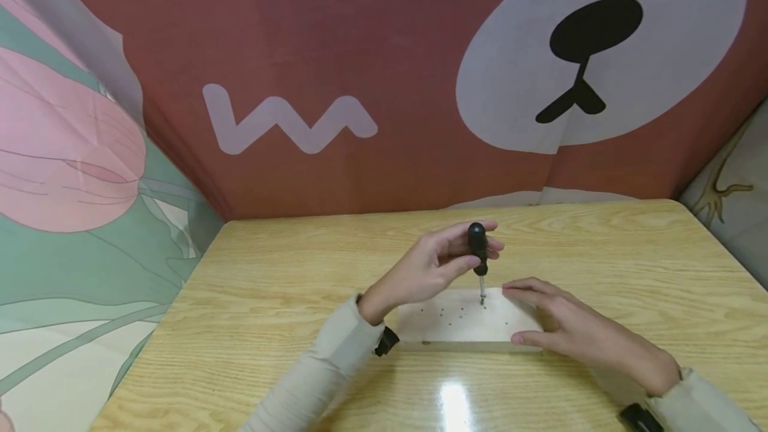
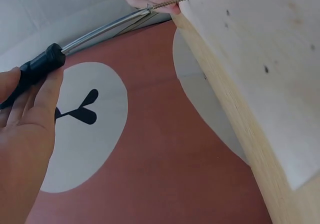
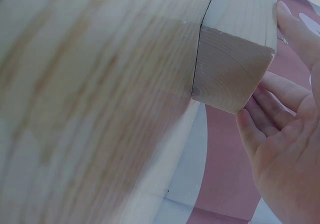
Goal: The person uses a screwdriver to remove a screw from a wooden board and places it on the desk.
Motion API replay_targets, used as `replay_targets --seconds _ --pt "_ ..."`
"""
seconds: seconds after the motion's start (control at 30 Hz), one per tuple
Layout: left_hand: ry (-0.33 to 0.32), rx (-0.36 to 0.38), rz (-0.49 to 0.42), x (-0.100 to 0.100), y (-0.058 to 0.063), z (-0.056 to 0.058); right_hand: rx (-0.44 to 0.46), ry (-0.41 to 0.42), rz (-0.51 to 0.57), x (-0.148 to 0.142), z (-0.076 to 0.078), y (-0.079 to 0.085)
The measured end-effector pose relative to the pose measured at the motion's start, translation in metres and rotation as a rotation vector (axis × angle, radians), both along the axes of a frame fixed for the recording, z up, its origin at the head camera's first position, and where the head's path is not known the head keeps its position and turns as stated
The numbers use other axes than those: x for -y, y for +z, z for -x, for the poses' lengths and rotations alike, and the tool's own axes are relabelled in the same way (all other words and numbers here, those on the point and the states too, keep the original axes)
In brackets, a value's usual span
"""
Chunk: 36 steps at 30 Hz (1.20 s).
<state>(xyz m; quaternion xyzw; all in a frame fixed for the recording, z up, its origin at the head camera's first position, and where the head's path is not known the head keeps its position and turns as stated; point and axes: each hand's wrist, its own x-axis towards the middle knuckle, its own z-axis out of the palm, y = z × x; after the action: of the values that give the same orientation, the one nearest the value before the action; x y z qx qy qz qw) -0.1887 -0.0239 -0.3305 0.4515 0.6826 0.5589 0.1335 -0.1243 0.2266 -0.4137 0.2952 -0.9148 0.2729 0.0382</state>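
My left hand (image 1: 423,269) holds a screwdriver (image 1: 478,242) by its black handle, thumb on one side and fingers on the other. The shaft points down, and in the left wrist view its tip meets the head of a screw (image 2: 169,4). That screw stands in the top face of a pale wooden block (image 1: 444,329), with much of its thread showing. At the block's right end my right hand (image 1: 567,319) grips it, thumb at the near side and fingers at the far side. The block's square end face (image 3: 230,69) shows in the right wrist view.
Several small dark holes (image 1: 461,317) dot the block's top. Under it is a wood-grain table (image 1: 288,299). A printed red cloth (image 1: 408,85) with a cartoon face hangs behind the table's far edge, and a floral cloth (image 1: 72,152) hangs at the left.
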Motion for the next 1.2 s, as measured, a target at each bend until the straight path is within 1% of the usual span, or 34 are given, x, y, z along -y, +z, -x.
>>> replay_targets --seconds 0.2,0.33,0.47,0.67,0.77,0.83,0.9,0.97,1.1,1.2 --pt "0.016 0.042 -0.027 -0.002 -0.002 0.002 -0.002 -0.001 0.003 0.001 0.0 0.001" --pt "0.044 0.028 -0.04 -0.003 -0.004 0.002 0.007 -0.003 0.002 0.001 0.0 0.001" --pt "0.11 -0.003 -0.049 -0.004 -0.006 0.002 0.034 -0.004 0.002 0.001 0.0 0.002" --pt "0.233 -0.009 -0.052 -0.007 -0.008 0.001 0.045 -0.007 -0.007 0.0 0.001 0.002" --pt "0.262 -0.023 -0.055 -0.008 -0.009 0.0 0.048 -0.01 -0.005 0.0 0.001 0.003" --pt "0.254 -0.046 -0.056 -0.009 -0.01 0.0 0.048 -0.014 0.0 0.0 0.001 0.003" --pt "0.227 -0.066 -0.06 -0.01 -0.01 -0.001 0.042 -0.013 0.007 0.001 0.001 0.003" --pt "0.195 -0.07 -0.052 -0.009 -0.01 -0.001 0.038 -0.01 0.011 0.0 0.001 0.002" --pt "0.109 -0.041 -0.031 -0.007 -0.007 0.0 0.034 -0.005 0.009 0.0 0.001 0.002" --pt "0.061 -0.016 -0.015 -0.005 -0.004 0.0 0.031 -0.006 0.008 0.0 0.0 0.002"
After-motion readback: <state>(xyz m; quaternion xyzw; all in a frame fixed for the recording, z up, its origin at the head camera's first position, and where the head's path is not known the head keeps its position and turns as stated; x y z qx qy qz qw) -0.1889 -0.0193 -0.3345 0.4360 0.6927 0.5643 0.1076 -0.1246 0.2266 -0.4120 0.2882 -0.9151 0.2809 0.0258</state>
